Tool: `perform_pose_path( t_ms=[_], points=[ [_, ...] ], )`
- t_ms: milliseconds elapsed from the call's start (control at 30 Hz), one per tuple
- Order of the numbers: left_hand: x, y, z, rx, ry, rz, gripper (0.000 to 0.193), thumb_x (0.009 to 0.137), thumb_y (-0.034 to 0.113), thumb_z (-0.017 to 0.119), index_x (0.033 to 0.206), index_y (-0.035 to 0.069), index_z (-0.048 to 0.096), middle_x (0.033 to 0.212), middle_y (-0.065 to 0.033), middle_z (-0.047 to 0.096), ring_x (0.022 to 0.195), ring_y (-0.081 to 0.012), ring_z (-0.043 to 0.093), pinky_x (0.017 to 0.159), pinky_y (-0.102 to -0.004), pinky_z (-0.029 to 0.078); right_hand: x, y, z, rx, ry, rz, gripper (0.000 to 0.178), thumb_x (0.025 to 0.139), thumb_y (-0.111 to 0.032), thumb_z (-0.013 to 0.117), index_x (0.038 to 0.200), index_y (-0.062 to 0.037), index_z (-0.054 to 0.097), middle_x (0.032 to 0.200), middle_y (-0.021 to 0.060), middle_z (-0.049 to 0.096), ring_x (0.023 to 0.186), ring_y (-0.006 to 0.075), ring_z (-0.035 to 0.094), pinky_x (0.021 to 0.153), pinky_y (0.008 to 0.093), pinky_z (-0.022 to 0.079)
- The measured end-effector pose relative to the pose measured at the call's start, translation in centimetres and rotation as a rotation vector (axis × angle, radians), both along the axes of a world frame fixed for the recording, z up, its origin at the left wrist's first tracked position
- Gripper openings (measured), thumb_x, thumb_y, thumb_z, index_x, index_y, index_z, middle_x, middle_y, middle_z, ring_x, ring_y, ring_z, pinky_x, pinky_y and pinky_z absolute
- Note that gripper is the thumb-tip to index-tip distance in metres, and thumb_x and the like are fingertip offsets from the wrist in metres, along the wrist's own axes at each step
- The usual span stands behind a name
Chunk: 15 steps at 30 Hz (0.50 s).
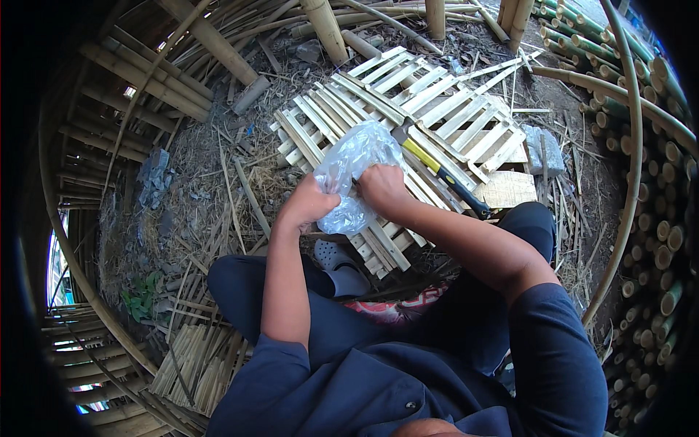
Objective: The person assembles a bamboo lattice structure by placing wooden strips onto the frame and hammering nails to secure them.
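Observation:
A clear, crumpled plastic bag (pixel 362 144) is held over the near part of a slatted bamboo panel (pixel 429 95). My left hand (pixel 309 204) grips the bag's left side, the thumb pressed toward its middle. Curled into a fist, my right hand (pixel 383 189) grips the bag near its mouth; its fingertips are hidden in the folds. What the bag holds cannot be made out. Just right of the bag, a hammer (pixel 437 166) with a yellow and black handle lies across the slats, its head toward the far left.
Stacked green bamboo poles (pixel 655 240) line the right side. A grey block (pixel 545 151) sits beside the panel's right edge. Bamboo posts (pixel 324 29) stand at the far side. Split bamboo strips (pixel 200 364) lie at lower left. A grey clog (pixel 342 269) shows below the panel.

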<state>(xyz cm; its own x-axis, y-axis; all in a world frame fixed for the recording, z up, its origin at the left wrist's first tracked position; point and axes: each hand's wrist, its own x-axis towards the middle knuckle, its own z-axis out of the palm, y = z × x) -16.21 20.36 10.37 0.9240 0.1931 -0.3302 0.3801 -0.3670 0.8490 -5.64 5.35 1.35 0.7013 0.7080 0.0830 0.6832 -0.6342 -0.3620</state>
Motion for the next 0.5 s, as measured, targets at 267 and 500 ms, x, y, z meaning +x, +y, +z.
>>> perform_pose_path(
  t_ms=[267,500],
  points=[
    [-0.4,0.9,-0.1,0.042,-0.05,0.043,0.054,0.078,-0.001,0.062,0.132,-0.002,0.061,0.111,-0.005,0.068,0.098,-0.0148,0.062,0.087,-0.0315,0.051,1.0,-0.4,1.8,0.079,0.151,0.011,0.026,0.082,-0.03,0.071,0.082,-0.0045,0.076,0.083,0.0204,0.075,0.081,0.0381,0.075,0.077,0.0478,0.059],
    [-0.3,1.0,0.8,0.018,-0.037,0.105,0.053,0.077,0.001,0.063,0.13,-0.005,0.063,0.11,-0.0084,0.07,0.096,-0.0166,0.065,0.085,-0.0323,0.052,3.8,-1.9,4.0,0.3,0.302,0.009,0.034,0.078,-0.032,0.076,0.088,0.0005,0.077,0.084,0.0229,0.074,0.081,0.0395,0.074,0.077,0.0464,0.059]
  ],
)
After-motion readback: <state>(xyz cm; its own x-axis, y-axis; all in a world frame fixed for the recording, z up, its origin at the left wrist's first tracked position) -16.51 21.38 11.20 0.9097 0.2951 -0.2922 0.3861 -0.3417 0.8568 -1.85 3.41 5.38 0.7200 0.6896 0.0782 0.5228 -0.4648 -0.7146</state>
